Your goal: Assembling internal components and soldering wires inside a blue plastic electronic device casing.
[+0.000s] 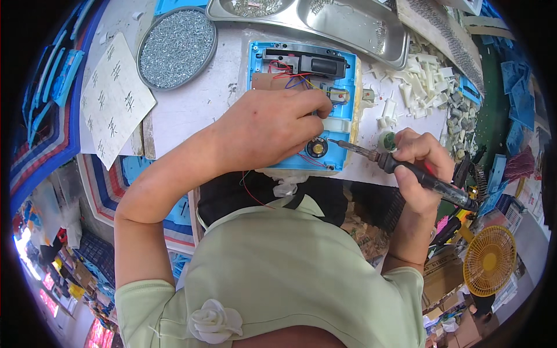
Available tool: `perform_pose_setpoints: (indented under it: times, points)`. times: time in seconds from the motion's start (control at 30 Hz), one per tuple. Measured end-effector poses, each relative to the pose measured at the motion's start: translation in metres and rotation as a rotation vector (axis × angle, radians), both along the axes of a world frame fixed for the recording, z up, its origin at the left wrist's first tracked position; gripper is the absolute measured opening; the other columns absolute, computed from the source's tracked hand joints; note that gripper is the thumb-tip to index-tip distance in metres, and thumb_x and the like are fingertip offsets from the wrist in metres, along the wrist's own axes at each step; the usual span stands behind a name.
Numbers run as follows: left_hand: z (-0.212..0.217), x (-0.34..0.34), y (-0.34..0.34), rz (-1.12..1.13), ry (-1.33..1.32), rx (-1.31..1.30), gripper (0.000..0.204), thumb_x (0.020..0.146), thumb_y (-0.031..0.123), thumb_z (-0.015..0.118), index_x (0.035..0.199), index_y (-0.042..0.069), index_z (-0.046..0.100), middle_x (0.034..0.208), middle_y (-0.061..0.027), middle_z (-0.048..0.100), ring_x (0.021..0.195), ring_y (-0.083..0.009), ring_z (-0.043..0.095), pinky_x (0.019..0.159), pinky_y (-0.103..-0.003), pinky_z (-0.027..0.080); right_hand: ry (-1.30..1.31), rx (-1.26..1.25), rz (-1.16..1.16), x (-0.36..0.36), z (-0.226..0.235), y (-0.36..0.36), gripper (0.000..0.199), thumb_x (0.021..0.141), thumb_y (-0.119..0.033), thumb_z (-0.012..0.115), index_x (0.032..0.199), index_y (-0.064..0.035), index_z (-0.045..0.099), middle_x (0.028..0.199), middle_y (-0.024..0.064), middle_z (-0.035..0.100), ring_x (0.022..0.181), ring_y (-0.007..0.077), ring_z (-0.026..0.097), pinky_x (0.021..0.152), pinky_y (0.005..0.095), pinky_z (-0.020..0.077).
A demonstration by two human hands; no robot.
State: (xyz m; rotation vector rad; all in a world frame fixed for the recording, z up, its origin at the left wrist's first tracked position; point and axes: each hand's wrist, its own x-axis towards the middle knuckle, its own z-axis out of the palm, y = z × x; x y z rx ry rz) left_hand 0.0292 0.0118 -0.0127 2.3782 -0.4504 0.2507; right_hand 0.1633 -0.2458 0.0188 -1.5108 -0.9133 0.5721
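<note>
Pinching something small at the middle of the blue plastic housing, the fingers of the left hand are drawn narrow together, thumb and forefinger meeting near a tangle of red and blue wires; what exactly they grip is hidden under the knuckles. The right hand is wrapped closed around the dark handle of a soldering iron, its metal tip reaching toward the small round speaker at the housing's lower end.

The housing lies open-side up on the white desk, directly ahead of the person. It looks light and stiff, probably best steadied by its rim, since the wires and solder joints seem fragile (and the iron's tip is likely hot).

Farther out sit a round tray of screws, a steel tray, a heap of white plastic parts and a lined paper sheet. A yellow fan stands lower right amid crowded workshop clutter.
</note>
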Motion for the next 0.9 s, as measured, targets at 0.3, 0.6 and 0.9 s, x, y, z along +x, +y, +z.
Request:
perform_pose_setpoints:
  times: [0.3,0.6,0.9]
  points:
    - [-0.001,0.000,0.000,0.000,-0.021,-0.003,0.017,0.078,0.006,0.074,0.089,0.009,0.062,0.106,-0.0043,0.062,0.089,-0.0245,0.066,0.065,-0.036,0.055,-0.016,0.022,0.017,-0.002,-0.003,0.003,0.019,0.072,-0.005,0.071,0.087,0.0038,0.064,0.063,0.0010,0.047,0.059,0.0127,0.043,0.058,0.0284,0.0353]
    - [0.000,0.000,0.000,0.000,0.017,0.006,0.016,0.079,0.007,0.074,0.089,0.008,0.061,0.107,-0.0045,0.062,0.091,-0.0249,0.067,0.068,-0.037,0.055,-0.025,-0.042,0.064,-0.001,-0.007,0.014,0.019,0.071,-0.006,0.071,0.086,0.0022,0.065,0.062,-0.0001,0.048,0.052,0.0086,0.040,0.052,0.0262,0.0308]
    - [-0.002,-0.001,0.000,0.004,0.019,0.001,0.016,0.079,0.007,0.073,0.090,0.008,0.061,0.107,-0.0047,0.063,0.092,-0.0255,0.067,0.069,-0.037,0.055,0.096,-0.149,0.015,0.000,-0.001,0.016,0.019,0.074,-0.007,0.072,0.088,0.0030,0.064,0.066,0.0007,0.058,0.054,0.0054,0.045,0.052,0.0240,0.0331]
